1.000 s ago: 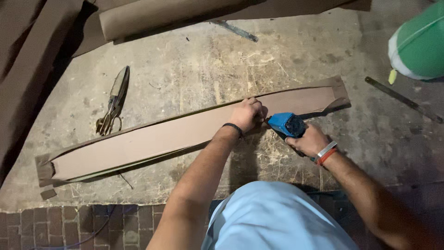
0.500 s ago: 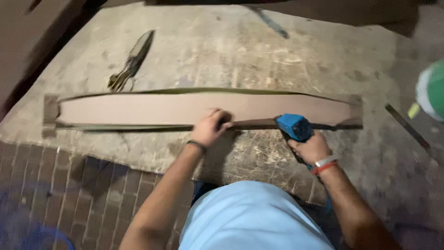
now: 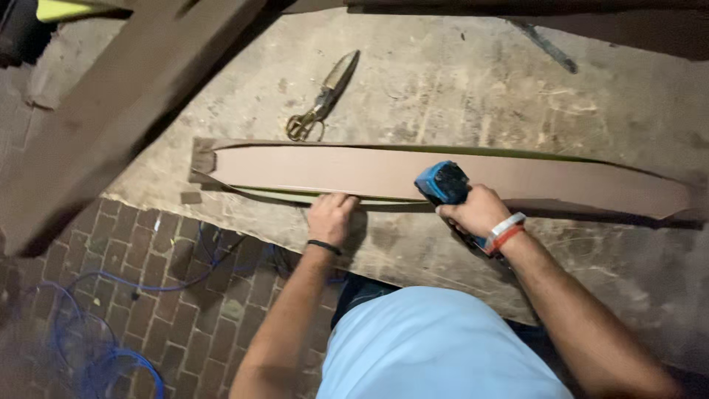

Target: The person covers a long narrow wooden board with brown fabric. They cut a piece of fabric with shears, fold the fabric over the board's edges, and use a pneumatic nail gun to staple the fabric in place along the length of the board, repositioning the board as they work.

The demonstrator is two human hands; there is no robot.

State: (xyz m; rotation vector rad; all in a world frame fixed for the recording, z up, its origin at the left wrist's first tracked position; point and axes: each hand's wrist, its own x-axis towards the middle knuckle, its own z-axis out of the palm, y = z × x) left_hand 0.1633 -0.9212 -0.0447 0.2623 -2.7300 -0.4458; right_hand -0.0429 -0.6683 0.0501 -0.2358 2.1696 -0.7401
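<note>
A long, narrow brown strip of leather-like material [image 3: 354, 171] lies flat across a worn wooden board [image 3: 458, 89], tapering at both ends. My left hand [image 3: 331, 216] presses down on the strip's near edge, fingers curled over it. My right hand [image 3: 478, 210] grips a blue hand-held power tool [image 3: 443, 182] whose head rests on the strip just right of the left hand. A black band sits on the left wrist, red and white bands on the right.
Large brass-handled shears [image 3: 323, 97] lie on the board beyond the strip. A dark wooden beam [image 3: 125, 103] crosses the upper left. A blue cable [image 3: 111, 355] coils on the brick floor at lower left. A thin metal tool [image 3: 545, 44] lies at the top right.
Both hands and the blue tool have moved leftwards along the strip. The view has swung, so the strip's left end and the shears sit nearer the middle.
</note>
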